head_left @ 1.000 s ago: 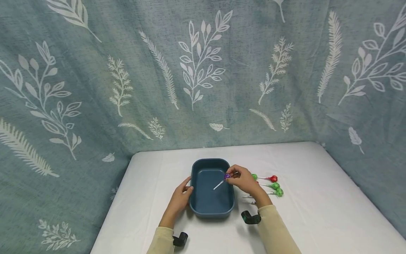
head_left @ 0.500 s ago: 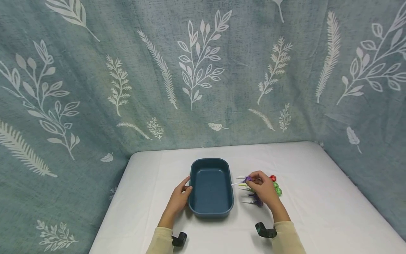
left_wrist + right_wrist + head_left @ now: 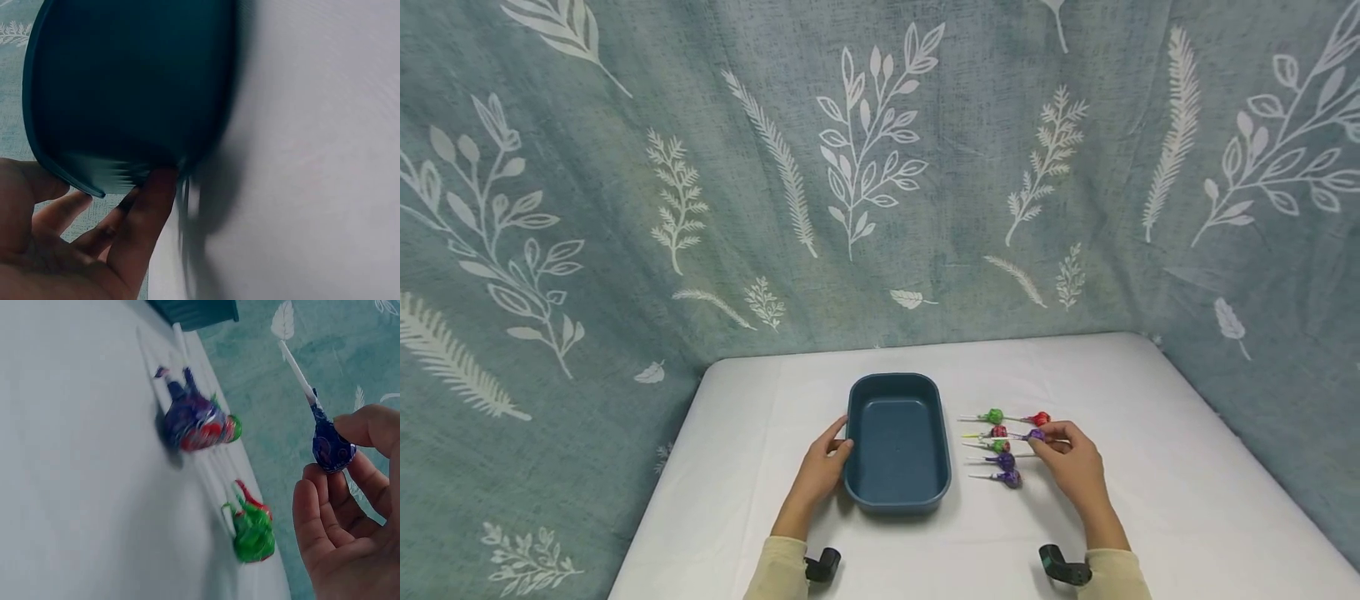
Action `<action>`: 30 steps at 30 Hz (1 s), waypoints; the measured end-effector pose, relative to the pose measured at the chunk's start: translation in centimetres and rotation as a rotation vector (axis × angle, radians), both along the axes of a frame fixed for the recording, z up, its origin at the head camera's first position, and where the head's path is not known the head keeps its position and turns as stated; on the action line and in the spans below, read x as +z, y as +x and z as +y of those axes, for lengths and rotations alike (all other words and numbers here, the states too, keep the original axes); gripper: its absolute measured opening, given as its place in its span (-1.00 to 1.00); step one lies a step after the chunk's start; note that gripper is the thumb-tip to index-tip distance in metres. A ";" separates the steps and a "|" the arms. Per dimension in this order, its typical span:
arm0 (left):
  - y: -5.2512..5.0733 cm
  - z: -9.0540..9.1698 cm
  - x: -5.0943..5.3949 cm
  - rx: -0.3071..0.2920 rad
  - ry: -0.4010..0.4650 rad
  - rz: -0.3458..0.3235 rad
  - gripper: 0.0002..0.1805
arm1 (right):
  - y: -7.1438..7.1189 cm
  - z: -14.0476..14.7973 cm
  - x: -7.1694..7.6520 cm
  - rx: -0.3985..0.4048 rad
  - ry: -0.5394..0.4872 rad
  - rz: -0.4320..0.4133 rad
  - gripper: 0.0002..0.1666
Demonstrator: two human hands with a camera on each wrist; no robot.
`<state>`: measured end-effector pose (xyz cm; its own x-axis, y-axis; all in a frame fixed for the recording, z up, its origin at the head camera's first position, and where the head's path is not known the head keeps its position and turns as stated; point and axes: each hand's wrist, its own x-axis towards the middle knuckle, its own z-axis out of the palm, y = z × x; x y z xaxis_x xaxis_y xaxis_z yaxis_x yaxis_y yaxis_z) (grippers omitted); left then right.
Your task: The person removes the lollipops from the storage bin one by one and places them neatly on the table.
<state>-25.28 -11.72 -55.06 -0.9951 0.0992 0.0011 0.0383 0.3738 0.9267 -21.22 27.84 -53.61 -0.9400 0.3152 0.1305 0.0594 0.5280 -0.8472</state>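
A dark blue rectangular bin [image 3: 897,507] stands on the white table. My left hand [image 3: 820,471] rests against its left side, thumb near the rim and fingertips touching the outer wall [image 3: 112,175]. My right hand [image 3: 1077,467] pinches a purple-wrapped lollipop [image 3: 333,447] by its candy head, with the white stick pointing away from the palm. In the head view this lollipop is over the right part of the lollipop group. Beneath and left of it lie a green lollipop [image 3: 994,415], a red one [image 3: 1039,418] and purple ones [image 3: 1011,478], sticks toward the bin.
Green-and-red wrapped lollipops [image 3: 253,537] lie close to the right hand, partly blurred. A leaf-patterned blue-green cloth [image 3: 880,167] hangs behind the table. The white table surface [image 3: 1195,483] extends to the right. A black wrist camera [image 3: 1063,567] is worn on each wrist.
My right hand has moved right with the purple lollipop, from over the bin to the right of the lollipop group, uncovering several lollipops. My left hand has stayed at the bin.
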 end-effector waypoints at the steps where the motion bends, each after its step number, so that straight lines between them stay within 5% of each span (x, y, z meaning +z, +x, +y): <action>1: 0.0 0.0 0.0 -0.004 0.002 0.005 -0.46 | 0.2 0.3 -0.2 -0.017 0.014 -0.012 -0.62; 14: 0.2 -0.4 0.1 -0.019 0.014 -0.012 -0.44 | 2.0 2.6 -2.8 -0.105 0.108 -0.080 -0.63; 30: 0.1 -0.3 0.1 -0.004 0.011 -0.017 -0.45 | 1.6 2.9 -3.5 -0.038 0.205 -0.169 -0.56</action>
<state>-25.14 -11.97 -54.95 -0.9946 0.1032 -0.0143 0.0244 0.3638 0.9311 -19.60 30.76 -57.07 -0.9419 0.3339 0.0377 0.2138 0.6821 -0.6993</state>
